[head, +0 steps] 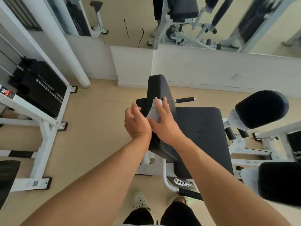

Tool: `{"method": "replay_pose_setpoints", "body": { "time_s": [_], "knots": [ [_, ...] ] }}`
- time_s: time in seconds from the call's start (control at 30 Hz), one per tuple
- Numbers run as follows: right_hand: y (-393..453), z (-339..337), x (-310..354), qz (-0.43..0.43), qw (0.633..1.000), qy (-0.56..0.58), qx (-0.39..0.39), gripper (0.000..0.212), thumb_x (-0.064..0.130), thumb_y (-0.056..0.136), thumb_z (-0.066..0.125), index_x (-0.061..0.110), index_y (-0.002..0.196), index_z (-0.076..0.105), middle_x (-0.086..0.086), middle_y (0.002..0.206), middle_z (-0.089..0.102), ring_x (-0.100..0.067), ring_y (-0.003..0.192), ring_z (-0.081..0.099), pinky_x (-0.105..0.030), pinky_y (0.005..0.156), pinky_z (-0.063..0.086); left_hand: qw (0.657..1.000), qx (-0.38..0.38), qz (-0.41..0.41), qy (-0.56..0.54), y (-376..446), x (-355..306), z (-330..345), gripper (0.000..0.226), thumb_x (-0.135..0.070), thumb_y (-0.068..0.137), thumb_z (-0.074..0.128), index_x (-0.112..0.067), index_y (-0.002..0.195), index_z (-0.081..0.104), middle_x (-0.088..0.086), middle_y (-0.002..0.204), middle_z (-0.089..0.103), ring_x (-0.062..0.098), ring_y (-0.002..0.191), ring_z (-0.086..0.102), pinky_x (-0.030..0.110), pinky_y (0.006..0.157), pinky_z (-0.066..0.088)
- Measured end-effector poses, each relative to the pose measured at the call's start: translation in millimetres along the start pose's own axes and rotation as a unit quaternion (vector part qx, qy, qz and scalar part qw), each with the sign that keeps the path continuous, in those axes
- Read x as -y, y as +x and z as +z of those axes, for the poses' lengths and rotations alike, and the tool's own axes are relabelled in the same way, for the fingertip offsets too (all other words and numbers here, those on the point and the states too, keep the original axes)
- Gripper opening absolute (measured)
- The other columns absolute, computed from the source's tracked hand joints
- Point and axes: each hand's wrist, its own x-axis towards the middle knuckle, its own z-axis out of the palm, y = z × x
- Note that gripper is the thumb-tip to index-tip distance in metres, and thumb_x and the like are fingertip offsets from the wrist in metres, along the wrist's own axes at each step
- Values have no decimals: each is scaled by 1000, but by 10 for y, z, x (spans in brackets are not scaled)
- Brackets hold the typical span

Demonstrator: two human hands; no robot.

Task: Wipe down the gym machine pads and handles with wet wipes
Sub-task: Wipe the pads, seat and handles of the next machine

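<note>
A white-framed gym machine (164,175) fills the middle and right of the scene, its wide black seat pad (205,134) lying flat and a narrower black back pad (158,88) rising at the far end towards the white wall (211,69). On the right, two rounded black roller pads (262,108) sit on white arms, one far and one near. To the left stands a second white frame carrying a black weight stack (39,88). Mirror panels (130,20) run along the far wall above the skirting. A short black handle (185,100) sticks out just right of the back pad, and another handle (189,193) shows near the person's shoes. Both bare forearms reach in from the near edge. The right hand (164,121) lies with fingers straight, pressing a white wet wipe (154,111) flat against the lower part of the back pad. The left hand (136,121) sits just beside it, touching at the wrist, fingers loosely curled at the wipe's left edge; whether it pinches the wipe I cannot tell
</note>
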Motion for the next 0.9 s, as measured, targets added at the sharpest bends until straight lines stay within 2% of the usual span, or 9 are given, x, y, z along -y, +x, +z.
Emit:
{"method": "replay_pose_setpoints", "body": {
  "time_s": [0.07, 0.13, 0.3, 0.4, 0.5, 0.6, 0.7, 0.8, 0.9],
  "knots": [
    [123, 50, 68, 1, 999, -30, -17, 84, 23, 103, 55, 29, 163, -4, 6, 169, -20, -27, 157, -13, -55, 124, 21, 1000, 16, 1, 17, -17, 56, -102, 40, -38, 105, 38, -10, 100, 65, -1, 90, 63, 13, 80, 57, 21, 63, 37],
    [112, 138, 116, 0, 998, -15, -55, 89, 21, 103, 53, 23, 162, -14, 3, 169, -22, -23, 156, -18, -55, 127, 12, 999, 36, 14, 32, -53, 164, -208, 40, -40, 105, 37, -13, 97, 65, -1, 88, 63, 17, 83, 59, 26, 65, 39],
    [-554, 443, 72, 12, 995, 18, -98, 80, 29, 109, 44, 22, 160, -18, 14, 164, -24, -5, 153, -23, -40, 129, 0, 998, 46, 29, 37, -90, 307, -414, 49, -56, 89, 32, -18, 84, 62, 1, 75, 59, 24, 77, 59, 30, 65, 41],
    [-825, 549, 40, 25, 996, 16, -90, 74, 38, 110, 36, 24, 160, -16, 19, 163, -23, 1, 151, -24, -35, 129, 0, 996, 69, 40, 51, -60, 269, -443, 43, -54, 95, 35, -21, 81, 59, -1, 73, 57, 23, 74, 56, 28, 63, 39],
    [-582, 448, 51, 30, 996, 11, -84, 75, 36, 110, 37, 18, 161, -14, 6, 170, -14, -9, 156, -16, -39, 129, 5, 993, 87, 55, 54, -33, 177, -404, 40, -45, 105, 37, -23, 80, 59, 2, 81, 59, 23, 80, 58, 33, 71, 41],
    [26, 206, 61, 60, 996, 33, -60, 74, 34, 108, 40, 21, 160, -11, -7, 170, 1, -32, 157, 7, -54, 125, 20, 993, 84, 69, 55, -26, 138, -330, 48, -60, 96, 31, -25, 81, 60, 14, 90, 67, 30, 87, 62, 42, 77, 51],
    [536, 32, 128, 60, 995, 33, -67, 73, 33, 107, 42, 18, 159, -6, -10, 168, 9, -37, 154, 13, -58, 123, 23, 992, 81, 72, 62, -36, 179, -262, 50, -61, 94, 28, -27, 80, 62, -1, 74, 59, 25, 77, 61, 52, 77, 55],
    [690, -14, 178, 76, 991, 64, -95, 82, 33, 105, 47, 19, 161, -11, -5, 170, 6, -32, 156, 10, -52, 126, 18, 991, 80, 81, 66, -41, 170, -190, 43, -45, 106, 34, -21, 85, 64, -6, 74, 59, 14, 72, 58, 37, 71, 47],
    [484, 25, 220, 91, 979, 86, -158, 91, 34, 103, 56, 16, 162, -12, 0, 171, -14, -22, 158, -6, -41, 125, 11, 993, 27, 105, 56, 36, 35, -111, 37, -37, 107, 38, -15, 91, 64, -11, 79, 60, 2, 73, 56, 29, 68, 36]
  ]
}}
